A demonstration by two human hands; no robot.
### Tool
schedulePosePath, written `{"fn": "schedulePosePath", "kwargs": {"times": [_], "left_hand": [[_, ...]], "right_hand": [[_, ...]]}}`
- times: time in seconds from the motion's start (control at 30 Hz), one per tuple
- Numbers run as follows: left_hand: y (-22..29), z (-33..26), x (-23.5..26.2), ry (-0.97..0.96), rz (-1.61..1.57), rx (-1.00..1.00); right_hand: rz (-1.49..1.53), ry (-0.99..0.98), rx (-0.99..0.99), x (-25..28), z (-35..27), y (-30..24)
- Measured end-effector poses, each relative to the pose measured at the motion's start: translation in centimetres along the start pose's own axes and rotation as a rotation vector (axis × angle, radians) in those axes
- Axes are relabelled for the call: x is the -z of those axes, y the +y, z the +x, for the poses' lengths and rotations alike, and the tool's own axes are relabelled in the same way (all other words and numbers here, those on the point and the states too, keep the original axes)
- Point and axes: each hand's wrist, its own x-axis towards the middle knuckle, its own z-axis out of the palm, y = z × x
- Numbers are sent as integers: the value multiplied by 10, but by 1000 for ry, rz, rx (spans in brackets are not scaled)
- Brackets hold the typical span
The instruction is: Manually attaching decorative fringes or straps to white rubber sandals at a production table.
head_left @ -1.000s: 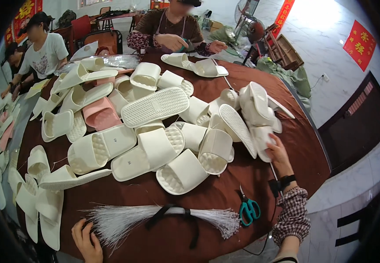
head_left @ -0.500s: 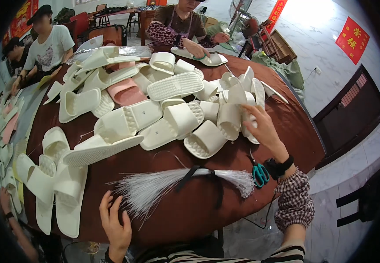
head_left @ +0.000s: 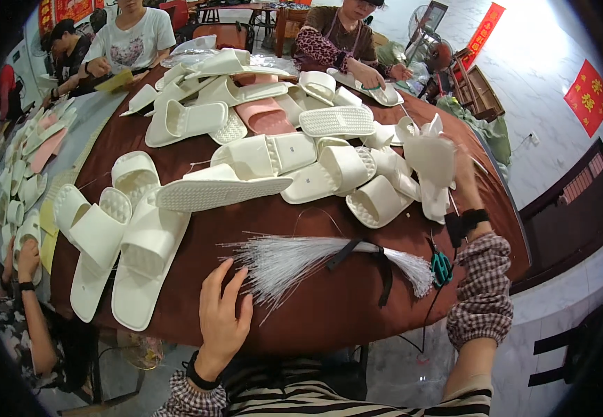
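My left hand [head_left: 221, 316] rests open-fingered at the bundle of white strands [head_left: 294, 258] on the brown worktop [head_left: 329, 306], ready to pick one, while my right hand [head_left: 463, 182], beyond the bundle, grips a lifted white slipper [head_left: 430, 158].

left hand [head_left: 221, 316] rests open on the brown tabletop [head_left: 315, 306] beside a bundle of white strands [head_left: 294, 258]; right hand [head_left: 463, 170] lifts a white slipper [head_left: 430, 158].
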Motion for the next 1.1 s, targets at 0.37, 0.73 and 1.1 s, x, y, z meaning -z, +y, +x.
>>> {"fn": "schedulePosePath", "kwargs": {"times": [0.37,0.73,1.1], "left_hand": [[1,-6,3,138,-97,-163],[58,-45,-25,-99,-469,-277],[71,-5,8,450,-178,-380]], "right_hand": [[410,151,351,80,-140,-93],[1422,-240,-258,-11,-291,-154],[1590,-497,-277,-20,-308,-178]]}}
